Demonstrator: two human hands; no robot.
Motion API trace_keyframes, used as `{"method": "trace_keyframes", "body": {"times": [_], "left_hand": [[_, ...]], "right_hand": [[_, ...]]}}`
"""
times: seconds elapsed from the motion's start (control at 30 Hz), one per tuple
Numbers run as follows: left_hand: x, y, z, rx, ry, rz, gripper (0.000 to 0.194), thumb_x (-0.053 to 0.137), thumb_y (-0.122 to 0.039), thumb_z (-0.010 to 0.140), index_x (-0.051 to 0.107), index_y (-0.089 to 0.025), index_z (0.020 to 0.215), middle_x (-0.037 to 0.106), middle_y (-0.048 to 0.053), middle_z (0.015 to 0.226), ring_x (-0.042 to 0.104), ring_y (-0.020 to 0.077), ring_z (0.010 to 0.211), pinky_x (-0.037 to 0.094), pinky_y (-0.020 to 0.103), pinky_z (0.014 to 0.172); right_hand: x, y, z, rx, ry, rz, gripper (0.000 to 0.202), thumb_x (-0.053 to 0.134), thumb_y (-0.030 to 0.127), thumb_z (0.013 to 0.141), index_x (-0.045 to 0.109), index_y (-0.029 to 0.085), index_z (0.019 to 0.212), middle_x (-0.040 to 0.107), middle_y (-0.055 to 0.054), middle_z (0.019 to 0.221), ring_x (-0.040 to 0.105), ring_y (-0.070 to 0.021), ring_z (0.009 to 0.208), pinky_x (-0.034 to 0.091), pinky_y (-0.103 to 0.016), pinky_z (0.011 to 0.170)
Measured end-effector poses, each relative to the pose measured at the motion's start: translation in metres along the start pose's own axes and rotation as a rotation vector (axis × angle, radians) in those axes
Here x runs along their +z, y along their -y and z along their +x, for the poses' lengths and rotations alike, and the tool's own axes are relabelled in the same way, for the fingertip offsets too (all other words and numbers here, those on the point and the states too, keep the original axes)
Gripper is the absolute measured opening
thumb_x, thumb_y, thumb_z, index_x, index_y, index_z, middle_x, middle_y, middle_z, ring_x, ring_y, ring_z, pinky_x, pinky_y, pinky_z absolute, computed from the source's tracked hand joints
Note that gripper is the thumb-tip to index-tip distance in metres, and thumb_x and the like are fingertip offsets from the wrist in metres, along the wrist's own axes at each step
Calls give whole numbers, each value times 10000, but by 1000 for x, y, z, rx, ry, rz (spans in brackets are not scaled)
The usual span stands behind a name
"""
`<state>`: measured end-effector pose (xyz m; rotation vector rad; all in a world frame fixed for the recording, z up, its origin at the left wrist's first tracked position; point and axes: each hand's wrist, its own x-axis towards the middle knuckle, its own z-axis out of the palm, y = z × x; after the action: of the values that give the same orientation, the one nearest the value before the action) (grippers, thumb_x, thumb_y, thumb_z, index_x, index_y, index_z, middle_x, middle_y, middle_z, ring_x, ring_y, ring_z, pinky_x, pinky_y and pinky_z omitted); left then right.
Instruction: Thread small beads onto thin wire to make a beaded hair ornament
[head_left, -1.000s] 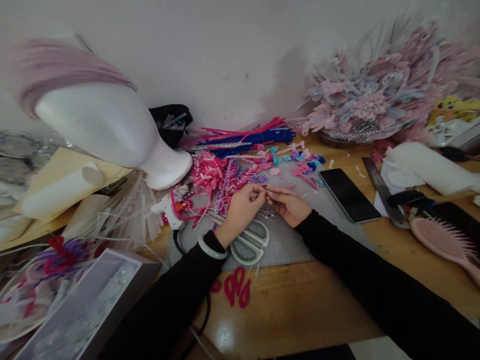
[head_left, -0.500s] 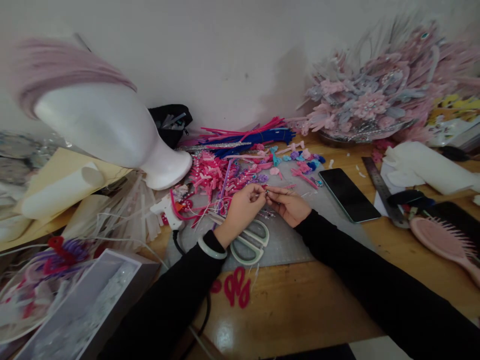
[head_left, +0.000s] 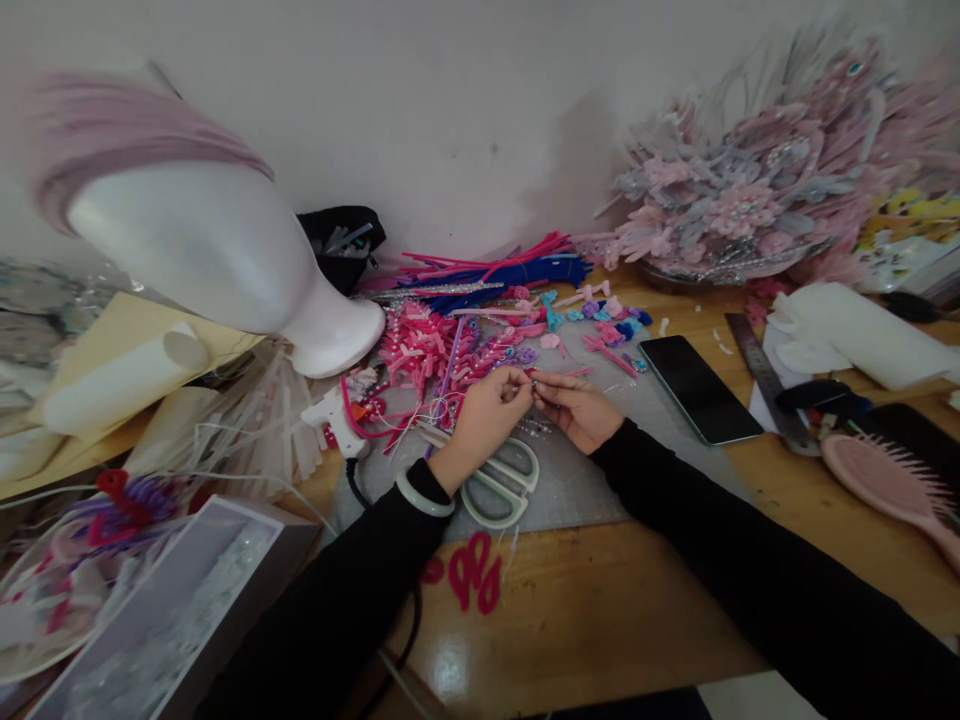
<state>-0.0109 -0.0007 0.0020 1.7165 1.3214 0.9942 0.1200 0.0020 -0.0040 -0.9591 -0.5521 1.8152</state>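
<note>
2 hands [head_left: 480, 420] [head_left: 585, 412] pinch 1 tiny object [head_left: 534, 387] near the pale scissors [head_left: 507, 477]

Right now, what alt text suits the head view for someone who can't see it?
Left hand and right hand pinch a tiny item, too small to identify, over a grey mat. Scissors lie partly under the left wrist, with pink craft pieces beyond. A mannequin head is at left, a phone at right.
</note>
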Motion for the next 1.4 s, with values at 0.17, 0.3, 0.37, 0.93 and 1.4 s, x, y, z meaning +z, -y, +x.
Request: {"method": "trace_keyframes", "body": {"times": [0.17,0.3,0.37,0.93,1.4], "left_hand": [[0,-1,0,-11,1,12,124,467,-267,720,524,-157,714,463,-43,521,403,66,454,304,180,450],[0,-1,0,-16,0,10,128,463,-271,723,521,-157,716,456,-43,523,396,66,452,300,180,447],[0,-1,0,-17,2,5,127,462,-270,724,518,-156,716,453,-44,523,396,65,453,300,179,447],[1,-1,1,-11,-6,11,113,462,-249,719,519,-151,716,468,-38,541,404,61,463,313,174,461],[0,-1,0,-7,-13,12,104,465,-240,717,517,-152,702,422,-51,499,373,59,447,277,174,442]], "right_hand": [[0,0,0,5,-9,-8,171,612,0,617,668,155,658,647,22,580,573,-33,511,492,-110,534],[1,0,-1,8,-20,-10,171,604,-2,619,670,151,659,648,18,581,570,-35,504,490,-115,527],[1,0,-1,2,-20,-8,167,607,0,616,671,148,661,647,17,579,569,-36,499,488,-116,525],[1,0,0,-24,-27,-36,148,653,42,568,676,157,659,645,23,580,561,-39,502,483,-132,536],[2,-2,-2,-97,-32,-106,124,698,112,517,678,172,624,650,12,611,568,-74,569,479,-224,630]]}}
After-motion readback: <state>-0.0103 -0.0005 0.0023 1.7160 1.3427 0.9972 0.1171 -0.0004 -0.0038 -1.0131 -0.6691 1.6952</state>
